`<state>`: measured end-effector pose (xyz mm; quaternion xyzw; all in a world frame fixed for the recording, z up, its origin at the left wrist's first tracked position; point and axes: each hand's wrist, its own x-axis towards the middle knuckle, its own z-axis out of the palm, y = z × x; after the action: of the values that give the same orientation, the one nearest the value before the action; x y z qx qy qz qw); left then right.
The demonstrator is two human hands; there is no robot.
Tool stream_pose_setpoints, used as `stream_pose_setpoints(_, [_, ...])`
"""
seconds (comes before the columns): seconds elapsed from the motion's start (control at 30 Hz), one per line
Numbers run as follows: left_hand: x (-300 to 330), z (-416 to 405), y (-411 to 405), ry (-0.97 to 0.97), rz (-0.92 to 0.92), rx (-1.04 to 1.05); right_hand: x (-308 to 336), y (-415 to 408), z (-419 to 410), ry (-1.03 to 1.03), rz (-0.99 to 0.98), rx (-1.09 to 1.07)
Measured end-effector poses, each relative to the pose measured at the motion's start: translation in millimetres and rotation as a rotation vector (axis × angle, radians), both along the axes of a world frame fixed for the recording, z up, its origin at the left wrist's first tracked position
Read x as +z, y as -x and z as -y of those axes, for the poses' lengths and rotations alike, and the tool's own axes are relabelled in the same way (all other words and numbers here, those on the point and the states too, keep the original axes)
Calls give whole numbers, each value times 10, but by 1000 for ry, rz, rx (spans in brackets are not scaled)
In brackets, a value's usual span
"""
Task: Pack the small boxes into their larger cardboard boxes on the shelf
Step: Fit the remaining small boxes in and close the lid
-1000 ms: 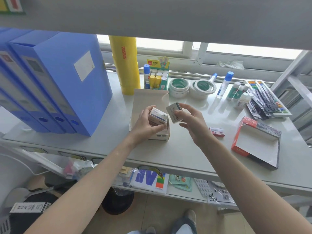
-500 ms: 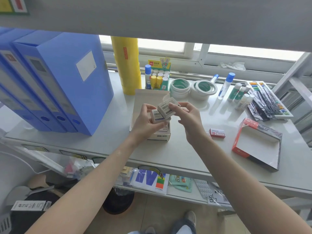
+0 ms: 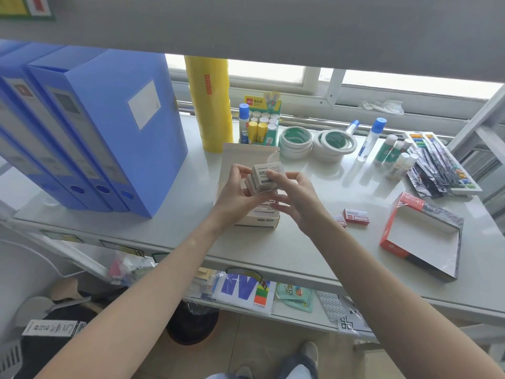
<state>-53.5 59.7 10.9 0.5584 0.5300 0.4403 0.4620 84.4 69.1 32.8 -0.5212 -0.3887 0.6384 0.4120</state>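
A beige cardboard box (image 3: 259, 221) stands open on the shelf's middle, its lid flap up behind. My left hand (image 3: 235, 196) holds a small stack of white small boxes (image 3: 266, 177) just above it. My right hand (image 3: 296, 203) pinches the top box of that stack with thumb and forefinger. More small white boxes lie inside the beige box, mostly hidden by my hands. Two small red boxes (image 3: 355, 216) lie on the shelf to the right. An open red cardboard box (image 3: 393, 247) with a white inside lies further right.
Blue file boxes (image 3: 109, 127) stand at the left. A yellow roll (image 3: 210, 105), a glue stick display (image 3: 261, 124), tape rolls (image 3: 317, 142), glue bottles (image 3: 371, 140) and a pack of pens (image 3: 442, 165) line the back. A lower shelf holds paper packs.
My right hand brought its small white box over to the left hand and set it on top of the box held there. Both hands now hold the stack together.
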Motion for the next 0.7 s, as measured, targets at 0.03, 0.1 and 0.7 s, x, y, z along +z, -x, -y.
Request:
stream_pose_setpoints(0.03, [0,-5,16,-7,-14,-4,6,3,-5,5,-10,12])
stream_pose_setpoints(0.1, [-2,-13,40,-29,-63,1,7,12,-19,21,-17,24])
stream_pose_setpoints(0.7, [95,-83,342,-278,-816,-92,-198,291,-60,60,20,36])
